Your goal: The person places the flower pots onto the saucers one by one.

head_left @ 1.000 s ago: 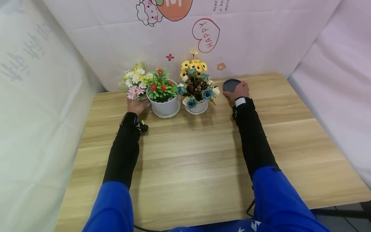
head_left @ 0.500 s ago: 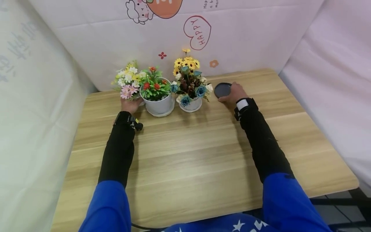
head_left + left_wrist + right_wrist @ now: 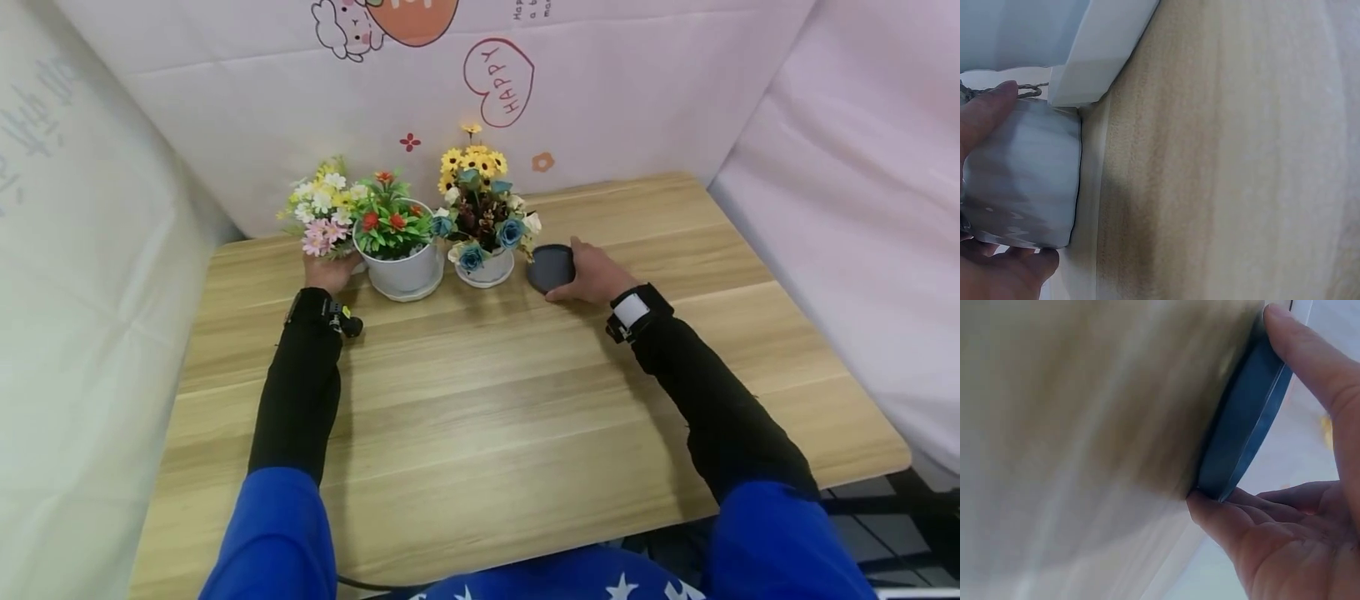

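Observation:
My left hand grips a small pale pot with twine round it, thumb on one side and fingers on the other. Pink, white and yellow artificial flowers rise from that pot, which is mostly hidden in the head view. At the right, my right hand holds a round dark grey plant saucer by its rim between thumb and fingers. The right wrist view shows the saucer's side close over the wooden tabletop. Just left of the saucer stands a white pot with blue and cream roses.
A larger white pot with red flowers stands between the other two pots, on a white saucer. Yellow sunflowers show behind the roses. A printed cloth hangs behind the wooden table.
My right hand has brought the dark saucer nearer to me and leftward, beside the rose pot. My left hand keeps its grip on the small pot. The head view has shifted slightly.

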